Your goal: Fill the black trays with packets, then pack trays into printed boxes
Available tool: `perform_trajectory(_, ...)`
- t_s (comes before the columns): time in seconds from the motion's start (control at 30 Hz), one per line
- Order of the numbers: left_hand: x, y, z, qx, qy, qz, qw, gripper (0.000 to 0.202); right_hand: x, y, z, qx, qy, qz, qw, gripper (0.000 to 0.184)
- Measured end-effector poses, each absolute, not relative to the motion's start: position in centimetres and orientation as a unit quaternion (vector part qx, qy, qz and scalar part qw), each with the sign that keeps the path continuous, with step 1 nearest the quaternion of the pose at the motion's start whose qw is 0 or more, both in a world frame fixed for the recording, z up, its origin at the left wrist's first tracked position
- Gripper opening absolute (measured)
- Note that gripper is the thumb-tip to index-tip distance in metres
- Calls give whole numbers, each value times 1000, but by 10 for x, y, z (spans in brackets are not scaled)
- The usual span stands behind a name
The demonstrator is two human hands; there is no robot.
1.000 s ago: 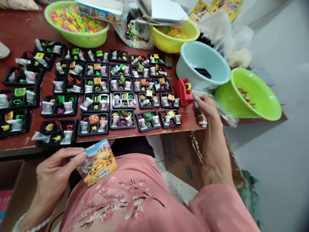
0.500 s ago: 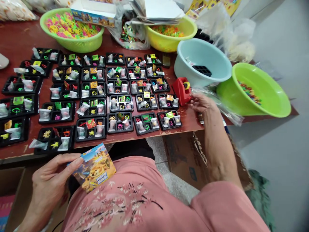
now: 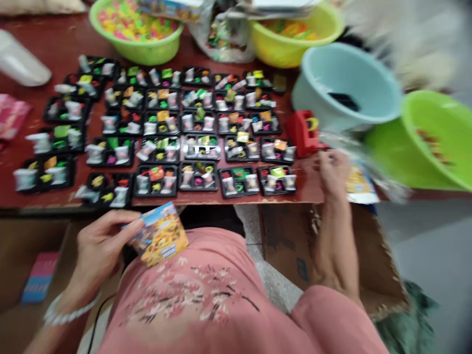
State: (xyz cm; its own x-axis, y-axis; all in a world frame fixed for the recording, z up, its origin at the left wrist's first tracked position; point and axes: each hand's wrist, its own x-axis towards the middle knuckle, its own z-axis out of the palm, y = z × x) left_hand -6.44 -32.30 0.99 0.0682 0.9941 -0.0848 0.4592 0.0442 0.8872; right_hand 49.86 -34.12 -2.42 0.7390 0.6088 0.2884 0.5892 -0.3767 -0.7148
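My left hand (image 3: 101, 246) pinches a colourful printed card (image 3: 162, 236) by its left edge, above my lap; Its print shows yellow cartoon figures on blue. Over at the table's right front, my right hand (image 3: 334, 169) is just beside a red tape dispenser (image 3: 303, 132) with a yellow core. Its fingers are drawn together close to the dispenser's near right end; motion blur hides what is between them. Several black compartment trays (image 3: 199, 175) stand in rows on the table, filled with small toys and wrapped pieces.
Along the back stand a green basin (image 3: 147, 51) and a yellow basin (image 3: 295, 51) of small colourful pieces. A pale blue basin (image 3: 346, 69) and a lime basin (image 3: 387, 142) are at the right. An open cardboard box (image 3: 280, 250) sits below the table's edge.
The view has shifted, so the table and both hands appear displaced. My left hand still holds the card. My right hand stays near the tape dispenser, its fingers now closer together.
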Motion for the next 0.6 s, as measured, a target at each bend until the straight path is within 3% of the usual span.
perform_trajectory(0.1, -60, -321, 15, 622, 560, 355, 417, 9, 424, -339, -8, -764, -337, 98, 542, 15)
perform_trajectory(0.13, -59, -320, 15, 631, 549, 359, 414, 9, 389, -340, -1, -725, -384, 169, 546, 5)
perform_trajectory(0.3, -63, -322, 16, 664, 510, 364, 409, 11, 211, -349, 22, -490, -494, 545, 468, 14)
perform_trajectory(0.37, -66, -327, 18, 679, 503, 355, 399, 11, 168, -346, 16, -441, -487, 611, 441, 24)
perform_trajectory(0.5, -70, -337, 23, 718, 499, 344, 343, 9, 139, -339, 2, -429, -443, 666, 419, 64)
perform_trajectory(0.6, -72, -342, 27, 770, 451, 353, 282, 6, 137, -343, 6, -451, -423, 667, 415, 67)
